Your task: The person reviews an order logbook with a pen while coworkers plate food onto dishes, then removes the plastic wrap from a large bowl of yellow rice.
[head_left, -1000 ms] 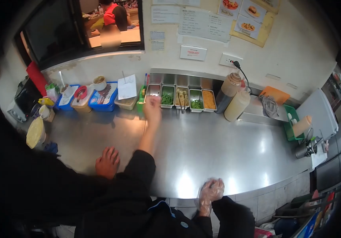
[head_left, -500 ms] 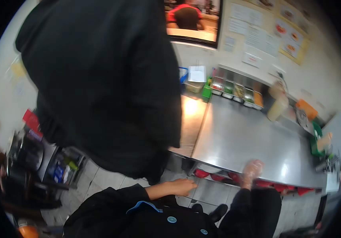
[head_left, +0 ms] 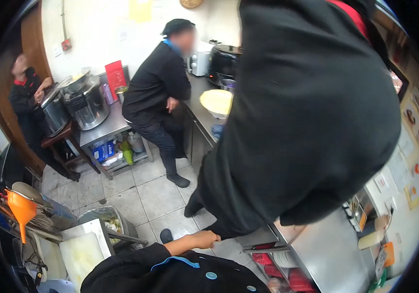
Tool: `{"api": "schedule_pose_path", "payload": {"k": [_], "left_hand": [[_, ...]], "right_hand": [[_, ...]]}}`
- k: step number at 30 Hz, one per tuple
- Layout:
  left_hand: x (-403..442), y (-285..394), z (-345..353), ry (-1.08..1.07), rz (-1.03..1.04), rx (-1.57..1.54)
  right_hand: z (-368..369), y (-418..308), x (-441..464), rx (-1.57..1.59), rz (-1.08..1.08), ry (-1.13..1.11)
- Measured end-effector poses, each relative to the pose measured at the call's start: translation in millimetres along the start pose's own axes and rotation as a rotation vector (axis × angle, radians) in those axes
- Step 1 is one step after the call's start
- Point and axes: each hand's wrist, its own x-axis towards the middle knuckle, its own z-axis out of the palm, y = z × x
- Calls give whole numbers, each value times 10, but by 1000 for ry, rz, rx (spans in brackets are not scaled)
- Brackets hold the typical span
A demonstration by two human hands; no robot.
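Note:
My left hand is held low before my dark jacket, bare, with its fingers curled together and nothing visible in them. At the bottom edge, beside the steel counter, my right hand shows only in part; it wears a clear glove, and its fingers are blurred and hidden. A co-worker's dark-clothed back fills the upper right, just beyond my hands.
Another person leans by the counter near a yellow-topped bowl. A third person stands beside large steel pots. Lower left are a waste bin, cutting board and orange funnel. Red items sit under the counter.
The view has swung left, bringing two more people into sight. My left hand has drawn back from above the food trays to my body. The gloved right hand is now mostly out of sight.

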Motion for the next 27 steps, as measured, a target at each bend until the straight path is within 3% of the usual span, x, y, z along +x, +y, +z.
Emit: {"api": "schedule_pose_path", "payload": {"k": [3,6,8,12,14,15,16,18,19,21,25,27], "left_hand": [[-279,-444,-292,334,-115,-5],[-550,-885,-760,575,-166,24],[-637,-1319,-955,644,-166,-21],[-1112,-1777,-1365,701,-101,-86],[-1360,-2060,-1453,581,-148,-87],[-1483,-2189,-1451,574,-161,-156],[-1602,-2331,-1427,553,-155,-151],[-1787,-2617,-1335,533,-224,-199],[-1861,-2759,-1246,537,-284,-241],[-1958,-3026,-1074,535,-369,-279],[-2025,-3144,-1085,400,-478,-375],[-1959,-3265,-1082,385,-459,-381]], "right_hand": [[410,-1133,-140,372,-91,-651],[654,-2282,-212,387,-248,-1241],[841,-2950,-322,353,-360,-1474],[1129,-4040,-411,210,-408,-1734],[1291,-4367,-543,374,-276,-1536],[1266,-4623,-445,265,-399,-1515],[1309,-4756,-490,276,-282,-1515],[2022,-4847,-902,343,-299,-1477],[1946,-4879,-832,341,-278,-1473],[1626,-5051,-422,570,-498,-1357],[1639,-5556,232,486,-410,-1182],[1624,-5814,616,605,-231,-1014]]}}
